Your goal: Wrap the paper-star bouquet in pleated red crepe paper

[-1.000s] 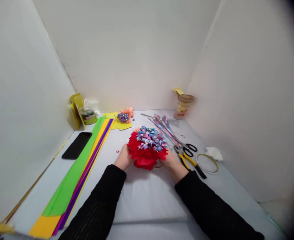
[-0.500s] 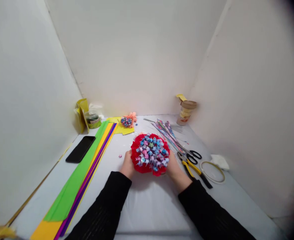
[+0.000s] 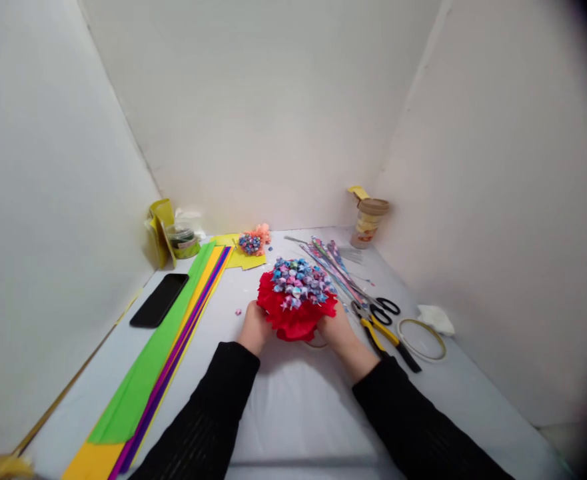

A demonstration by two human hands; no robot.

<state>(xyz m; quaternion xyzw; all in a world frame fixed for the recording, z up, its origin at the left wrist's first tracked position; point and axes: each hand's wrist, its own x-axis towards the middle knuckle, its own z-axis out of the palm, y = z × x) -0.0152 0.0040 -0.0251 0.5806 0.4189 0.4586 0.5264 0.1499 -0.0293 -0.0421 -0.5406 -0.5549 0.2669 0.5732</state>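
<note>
Between my two hands is a bouquet of small blue, pink and purple folded paper stars [image 3: 300, 283], ringed by a ruffled red paper wrap [image 3: 296, 320]. My left hand [image 3: 256, 328] is closed on its left side, and my right hand [image 3: 337, 328] grips it from the right. The wrap hides most of my fingers. Part of a thin ring [image 3: 315, 345] shows just below the wrap. A single pink star [image 3: 238, 312] lies on the table left of my left hand. Pliers with yellow and black handles [image 3: 386, 333] and black-handled scissors [image 3: 386, 310] lie right of my right hand.
Long green paper strips [image 3: 138, 373] and a black phone [image 3: 159, 300] lie left. A smaller star bouquet in peach paper [image 3: 256, 240] rests at the back. Patterned paper strips [image 3: 330, 260], a lidded cup [image 3: 370, 223], a tape roll [image 3: 422, 340] and white tissue [image 3: 436, 320] are on the right.
The bouquet has tipped away from me, so more of the red wrap's near side shows and the stars point farther toward the back. Both hands keep their hold.
</note>
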